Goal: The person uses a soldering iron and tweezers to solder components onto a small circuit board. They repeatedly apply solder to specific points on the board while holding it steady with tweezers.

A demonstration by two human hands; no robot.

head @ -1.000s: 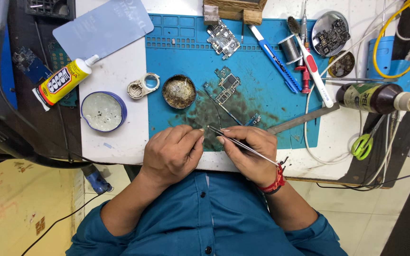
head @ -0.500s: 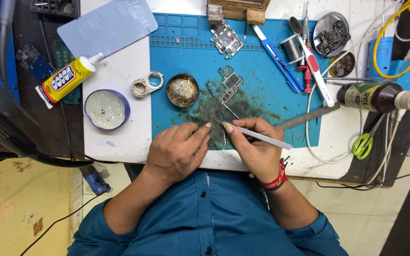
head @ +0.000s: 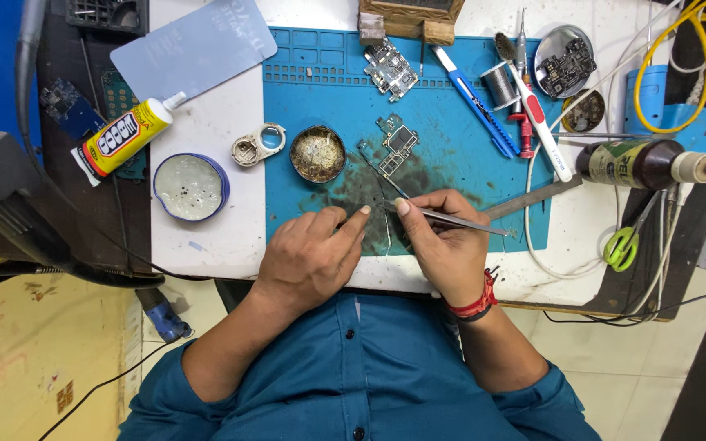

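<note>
The right hand (head: 444, 249) is pinched around a pair of slim metal tweezers (head: 459, 221), gripped near the tips between thumb and forefinger, with the long handle end trailing off to the right. The left hand (head: 308, 257) is loosely curled with nothing gripped in it; its forefinger is stretched toward the tweezer tips, and whether a tiny part is pressed beneath it cannot be told. Both hands are met over the dark, stained patch of the blue silicone work mat (head: 459, 155), close to the near edge of the white surface (head: 206, 163).

Just beyond the fingertips a small green bare circuit board (head: 394, 149) is lying on the mat, with a second, larger circuit board (head: 390, 70) farther up. A round tin of brownish flux (head: 318, 153) is placed to the left of the small board, beside a silver metal ring fitting (head: 256, 145) and a blue-rimmed round dish (head: 190, 187). A yellow tube of glue (head: 122, 137) is lying farther left.

Fine work of this kind is best done with the wrists braced on the surface edge, the tweezers squeezed lightly, and the free forefinger kept as a steadying stop.
</note>
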